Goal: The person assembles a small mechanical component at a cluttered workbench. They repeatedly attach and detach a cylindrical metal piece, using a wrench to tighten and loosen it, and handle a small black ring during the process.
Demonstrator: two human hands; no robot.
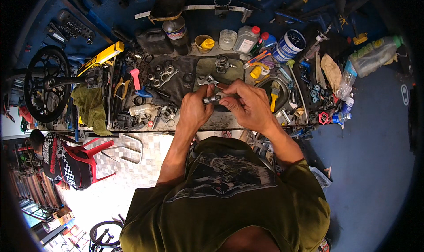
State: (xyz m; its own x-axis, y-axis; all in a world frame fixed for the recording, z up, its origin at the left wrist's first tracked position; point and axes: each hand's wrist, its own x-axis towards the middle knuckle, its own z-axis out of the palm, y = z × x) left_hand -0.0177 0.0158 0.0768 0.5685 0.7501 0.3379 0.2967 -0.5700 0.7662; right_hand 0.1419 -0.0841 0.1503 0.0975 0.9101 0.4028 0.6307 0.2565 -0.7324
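Note:
Over the front of a cluttered workbench point(207, 125), my left hand point(194, 108) and my right hand point(248, 104) meet on one small metal cylindrical part point(213, 98). Both hands pinch it with fingertips, the left from the left end, the right from above and the right end. An adjustable wrench point(206, 80) lies just behind the hands on a dark cloth point(176, 82). A bicycle pedal point(223, 64) rests farther back. Much of the small part is hidden by my fingers.
Bottles and tubs point(247, 39) line the bench's back. A crankset with chainring point(46, 84) and a green rag point(92, 108) lie at left, a paintbrush in a tray point(274, 93) at right. A red plastic chair point(90, 152) and a seated person point(53, 155) are lower left.

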